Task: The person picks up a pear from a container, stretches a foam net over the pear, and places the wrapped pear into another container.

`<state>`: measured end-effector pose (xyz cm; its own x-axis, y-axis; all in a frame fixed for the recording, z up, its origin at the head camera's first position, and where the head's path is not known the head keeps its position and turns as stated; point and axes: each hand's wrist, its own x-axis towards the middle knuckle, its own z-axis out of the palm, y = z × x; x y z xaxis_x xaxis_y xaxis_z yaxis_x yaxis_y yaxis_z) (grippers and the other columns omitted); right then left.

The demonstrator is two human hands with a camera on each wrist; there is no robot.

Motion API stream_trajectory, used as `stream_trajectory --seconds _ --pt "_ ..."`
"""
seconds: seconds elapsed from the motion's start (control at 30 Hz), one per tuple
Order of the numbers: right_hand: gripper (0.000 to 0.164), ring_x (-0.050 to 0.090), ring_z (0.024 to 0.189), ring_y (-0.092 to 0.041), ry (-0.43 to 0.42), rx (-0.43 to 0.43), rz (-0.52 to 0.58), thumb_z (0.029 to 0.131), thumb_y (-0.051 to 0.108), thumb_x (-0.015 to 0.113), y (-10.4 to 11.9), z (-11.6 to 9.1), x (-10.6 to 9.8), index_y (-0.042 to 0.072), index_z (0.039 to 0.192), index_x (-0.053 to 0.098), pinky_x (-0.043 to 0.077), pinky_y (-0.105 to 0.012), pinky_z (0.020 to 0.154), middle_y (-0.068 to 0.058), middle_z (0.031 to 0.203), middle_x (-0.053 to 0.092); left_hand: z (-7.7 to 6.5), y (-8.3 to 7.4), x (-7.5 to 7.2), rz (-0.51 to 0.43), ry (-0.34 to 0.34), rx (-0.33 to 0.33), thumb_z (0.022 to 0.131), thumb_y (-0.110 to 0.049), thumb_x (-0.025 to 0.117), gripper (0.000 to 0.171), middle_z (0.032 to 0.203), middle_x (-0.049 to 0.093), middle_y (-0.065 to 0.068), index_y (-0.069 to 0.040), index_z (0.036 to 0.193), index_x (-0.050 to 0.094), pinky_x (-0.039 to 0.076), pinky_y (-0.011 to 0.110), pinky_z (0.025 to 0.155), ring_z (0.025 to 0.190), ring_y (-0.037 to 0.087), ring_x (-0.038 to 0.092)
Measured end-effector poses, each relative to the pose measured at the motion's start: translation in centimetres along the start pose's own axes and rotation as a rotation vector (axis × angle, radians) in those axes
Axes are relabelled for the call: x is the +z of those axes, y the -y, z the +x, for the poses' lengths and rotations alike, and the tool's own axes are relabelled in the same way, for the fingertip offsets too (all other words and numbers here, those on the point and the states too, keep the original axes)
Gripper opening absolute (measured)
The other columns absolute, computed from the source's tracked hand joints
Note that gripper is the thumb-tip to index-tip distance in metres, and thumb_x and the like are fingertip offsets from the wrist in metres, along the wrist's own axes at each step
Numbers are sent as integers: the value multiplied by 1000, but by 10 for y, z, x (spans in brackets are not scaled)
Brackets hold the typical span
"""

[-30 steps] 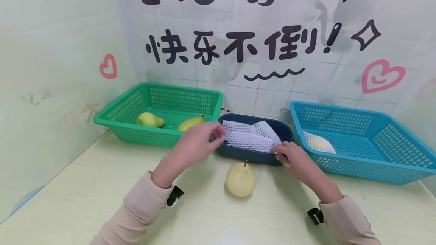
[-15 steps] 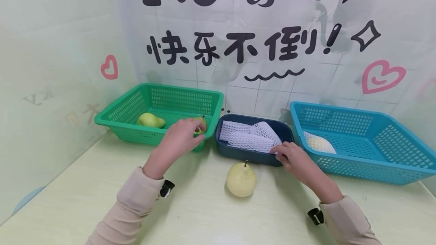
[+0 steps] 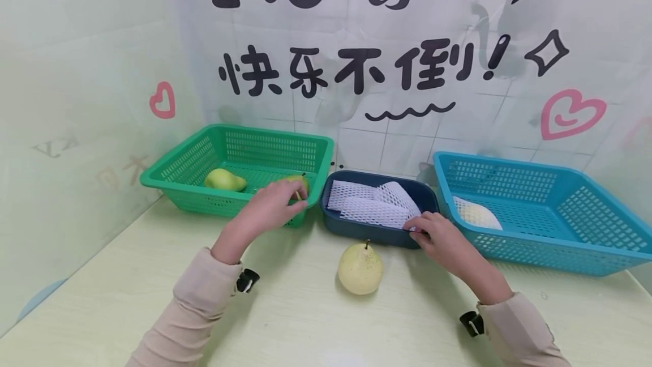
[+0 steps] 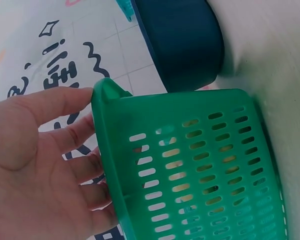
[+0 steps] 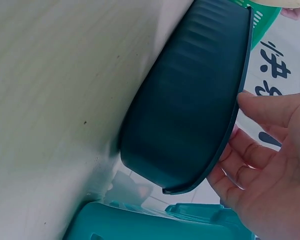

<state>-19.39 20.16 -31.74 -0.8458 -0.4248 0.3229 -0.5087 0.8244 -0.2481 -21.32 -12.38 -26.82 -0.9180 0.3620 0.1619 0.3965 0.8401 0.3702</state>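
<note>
My left hand (image 3: 270, 205) is at the front right corner of the green basket (image 3: 239, 205); in the left wrist view its thumb tip is at the rim corner (image 4: 106, 90) and its fingers bend in behind the rim. My right hand (image 3: 442, 242) pinches the front rim of the navy bin (image 3: 367, 234), thumb outside and fingers inside. White foam fruit nets (image 3: 377, 208) lie in that bin. Two green pears are in the green basket, one pear (image 3: 224, 180) at left, the other partly hidden by my left hand. A pale yellow pear (image 3: 360, 269) stands on the table before the bin.
At the right stands a blue basket (image 3: 560, 248) with a net-wrapped pale fruit (image 3: 477, 214) near its left side, close beside the navy bin. A white printed sheet (image 3: 326, 112) covers the wall behind the containers.
My left hand has moved left from the navy bin's left end to the green basket's rim. My right hand stays on the navy bin's rim.
</note>
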Motion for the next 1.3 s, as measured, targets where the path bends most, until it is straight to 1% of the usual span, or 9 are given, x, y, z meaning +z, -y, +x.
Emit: stream_trajectory --seconds 0.17,0.4,0.47,0.53,0.6,0.67,0.77,1.03,1.3 --pt "13 51 82 -18 -28 31 32 86 3 61 0 0 1 8 96 69 48 -34 71 -2 87 60 1 4 1 -36 21 20 93 -21 55 14 105 63 7 -10 101 59 42 49 85 100 27 56" --pt "14 50 99 -30 -90 29 42 88 6 60 2 0 6 3 101 65 47 -45 83 -15 105 56 1 4 0 -48 28 28 93 -20 55 14 105 62 8 -10 101 59 41 50 85 101 26 56" --pt "20 47 107 -37 -70 27 39 90 9 58 2 1 7 1 107 63 44 -51 90 -21 117 53 0 4 0 -50 29 27 93 -20 55 14 105 62 8 -10 101 59 41 50 85 101 26 56" --pt "27 40 119 -43 -20 41 46 93 15 56 1 1 8 0 115 60 38 -57 97 -26 131 45 0 3 -1 -48 28 27 93 -20 55 14 105 62 8 -10 101 59 41 51 85 101 27 56" --pt "35 31 128 -47 37 56 53 95 22 52 1 1 9 1 122 56 30 -62 101 -27 141 35 0 3 -1 -48 29 24 93 -20 54 14 105 63 8 -9 101 59 40 51 86 101 27 56" --pt "40 23 133 -48 76 73 66 96 27 50 1 0 10 3 127 54 25 -63 104 -27 146 28 0 3 -1 -47 29 22 93 -21 54 15 105 63 8 -9 102 59 40 52 86 101 28 56" --pt "43 19 135 -49 95 77 75 97 30 48 0 -1 11 3 130 52 22 -63 106 -27 148 27 1 2 0 -42 31 18 93 -21 54 16 105 63 9 -9 103 59 39 52 86 101 28 55" --pt "46 24 133 -49 124 75 40 97 34 46 3 -2 9 4 131 51 22 -62 106 -25 146 31 1 3 2 -29 32 7 93 -21 54 15 104 62 7 -10 103 58 39 51 85 101 27 55" --pt "46 21 133 -50 108 90 50 98 36 44 3 -1 12 2 128 54 21 -63 105 -25 150 21 2 1 3 0 21 8 93 -21 54 13 102 61 7 -11 101 57 41 49 82 98 26 55"
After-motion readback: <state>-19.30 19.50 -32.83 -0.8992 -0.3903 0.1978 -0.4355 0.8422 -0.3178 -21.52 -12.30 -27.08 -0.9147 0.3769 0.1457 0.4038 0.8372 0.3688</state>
